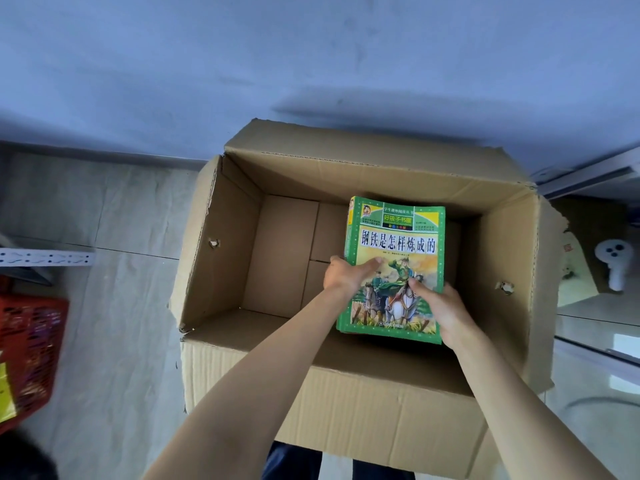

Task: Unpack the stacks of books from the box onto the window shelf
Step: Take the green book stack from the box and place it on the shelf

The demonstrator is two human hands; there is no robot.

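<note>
An open brown cardboard box (221, 237) stands on the floor in front of me, against a blue wall. Inside it, on the right side, I hold a stack of books (396, 237) whose top cover is green with a picture of riders on horses. My left hand (346, 277) grips the stack's left edge, thumb on the cover. My right hand (441, 310) grips its lower right corner. The left part of the box floor is bare cardboard. How many books lie under the top one is hidden.
A red plastic crate (31, 355) sits on the floor at the left, below a white perforated metal rail (48, 257). At the right are a pale ledge and frame (588, 174) and a white object (616, 261) on brown cardboard.
</note>
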